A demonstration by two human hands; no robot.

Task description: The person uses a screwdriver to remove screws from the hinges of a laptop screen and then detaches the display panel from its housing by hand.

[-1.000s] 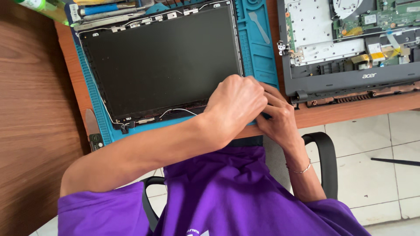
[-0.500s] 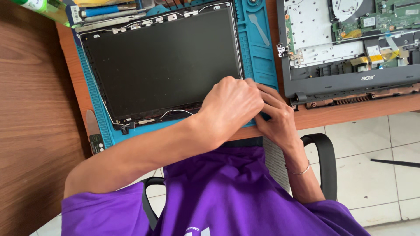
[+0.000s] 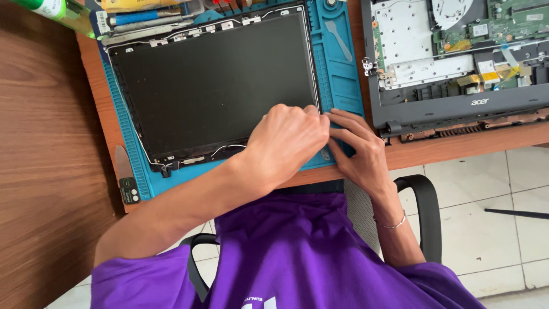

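Note:
A dark laptop display panel (image 3: 214, 86) lies flat in its lid frame on a blue work mat (image 3: 340, 63). My left hand (image 3: 286, 143) is curled over the panel's near right corner, fingertips on its edge. My right hand (image 3: 357, 151), a thin bracelet at its wrist, rests beside it with its fingers stretched out on the mat, touching the same corner. The two hands meet there and hide whatever lies under them. Thin cables (image 3: 226, 149) run along the panel's near edge.
An opened black laptop base (image 3: 457, 103) with bare boards sits on the right of the wooden desk (image 3: 46, 143). Tools and a green bottle (image 3: 51, 8) lie at the far left. A small pry tool (image 3: 124, 171) rests by the mat. A chair armrest (image 3: 426, 212) stands below.
Both hands have stayed together at the panel's near right corner, with only small finger shifts. The view has drifted slightly.

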